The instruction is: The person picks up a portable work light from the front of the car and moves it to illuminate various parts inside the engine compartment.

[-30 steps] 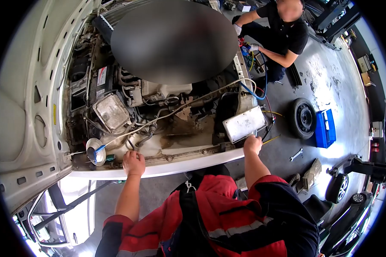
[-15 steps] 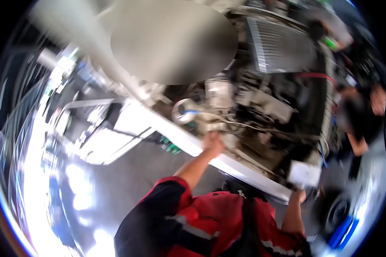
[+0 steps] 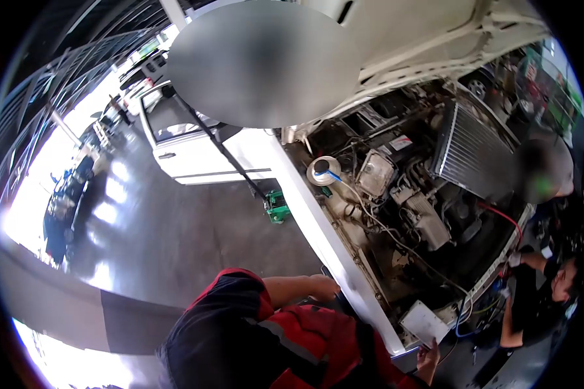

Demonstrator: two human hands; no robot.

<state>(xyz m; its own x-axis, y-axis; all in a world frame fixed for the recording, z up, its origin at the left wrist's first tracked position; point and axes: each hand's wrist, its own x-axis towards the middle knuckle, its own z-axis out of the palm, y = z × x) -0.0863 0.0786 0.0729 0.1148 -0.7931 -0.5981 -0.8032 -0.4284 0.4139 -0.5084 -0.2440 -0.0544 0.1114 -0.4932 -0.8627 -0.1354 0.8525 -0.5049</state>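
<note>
The left hand (image 3: 324,287) curls near the car's (image 3: 334,253) edge, the right hand (image 3: 428,356) touches a white box (image 3: 425,322), both grips unclear.

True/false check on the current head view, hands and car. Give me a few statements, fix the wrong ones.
1. The right hand is at the edge of the white rectangular box. True.
2. The left hand is over the engine. False: it is on the outer side of the white fender, near the person's body.
3. The hood is closed. False: it is raised and the engine bay is exposed.
4. The white car door stands open. True.
5. The co-worker in black has bare hands. False: white gloves show.
</note>
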